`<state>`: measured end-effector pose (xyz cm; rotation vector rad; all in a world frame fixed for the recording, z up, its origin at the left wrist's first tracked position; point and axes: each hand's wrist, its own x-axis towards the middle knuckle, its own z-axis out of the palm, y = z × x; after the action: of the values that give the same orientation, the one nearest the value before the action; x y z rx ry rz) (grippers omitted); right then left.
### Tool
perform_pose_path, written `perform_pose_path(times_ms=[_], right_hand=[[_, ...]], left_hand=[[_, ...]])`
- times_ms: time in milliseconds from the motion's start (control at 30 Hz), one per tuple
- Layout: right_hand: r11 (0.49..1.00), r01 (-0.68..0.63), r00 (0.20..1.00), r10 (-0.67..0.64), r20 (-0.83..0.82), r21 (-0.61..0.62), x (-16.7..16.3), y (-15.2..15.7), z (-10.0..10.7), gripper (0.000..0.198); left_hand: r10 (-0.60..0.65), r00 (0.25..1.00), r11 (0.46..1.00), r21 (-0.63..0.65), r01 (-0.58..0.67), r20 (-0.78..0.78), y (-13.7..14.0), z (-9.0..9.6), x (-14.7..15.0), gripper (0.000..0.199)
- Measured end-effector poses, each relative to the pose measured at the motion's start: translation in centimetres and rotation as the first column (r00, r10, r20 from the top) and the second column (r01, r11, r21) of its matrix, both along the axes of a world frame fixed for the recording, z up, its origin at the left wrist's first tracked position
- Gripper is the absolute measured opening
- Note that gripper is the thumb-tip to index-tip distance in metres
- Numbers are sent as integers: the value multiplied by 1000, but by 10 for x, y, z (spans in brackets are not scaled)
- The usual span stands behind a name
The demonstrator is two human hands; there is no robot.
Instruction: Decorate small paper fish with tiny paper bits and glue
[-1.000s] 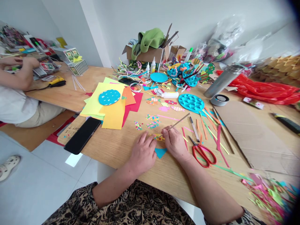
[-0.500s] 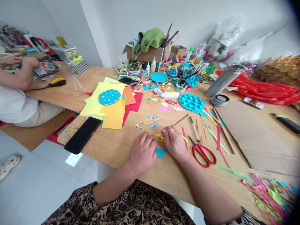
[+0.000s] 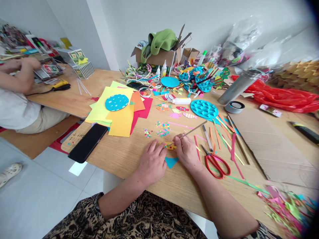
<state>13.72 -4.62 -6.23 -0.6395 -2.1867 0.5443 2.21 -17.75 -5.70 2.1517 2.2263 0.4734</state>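
Observation:
My left hand (image 3: pixel 152 162) lies on the table with its fingers stretched out, the tips on the left end of a small yellow paper cutout (image 3: pixel 169 145) with coloured dots. Pinched in my right hand (image 3: pixel 187 153) is a thin stick (image 3: pixel 194 129), slanting up to the right, its lower end over the cutout. A blue paper piece (image 3: pixel 171 162) lies between the hands. Small heaps of paper confetti (image 3: pixel 163 132) sit just beyond my fingers, and several paper fish (image 3: pixel 174 115) lie farther back. To the right are red-handled scissors (image 3: pixel 217 164) and a pen (image 3: pixel 207 137).
A black phone (image 3: pixel 87 143) and coloured paper sheets (image 3: pixel 121 125) lie on the left. Cardboard (image 3: pixel 271 146), a steel flask (image 3: pixel 239 87) and paper scraps (image 3: pixel 286 207) are on the right. At the back stands a stuffed box (image 3: pixel 166 58). Another person (image 3: pixel 18 96) works at the far left.
My right hand has shifted slightly right, and the stick has moved with it, leaning a little lower. My left hand stays on the yellow cutout.

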Motion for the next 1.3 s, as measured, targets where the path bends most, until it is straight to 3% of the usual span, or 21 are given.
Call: perform_pose_path(times_ms=[633,1300], right_hand=[[999,3,1000,-2,29,-32,-1,0,0,29],[963,106,994,-101,33,-247,-3,-3,2,37]], left_hand=[[-55,996,997,46,58,-67,0,2,4,42],[-43,994,999,2,43,-100,2,2,7,46]])
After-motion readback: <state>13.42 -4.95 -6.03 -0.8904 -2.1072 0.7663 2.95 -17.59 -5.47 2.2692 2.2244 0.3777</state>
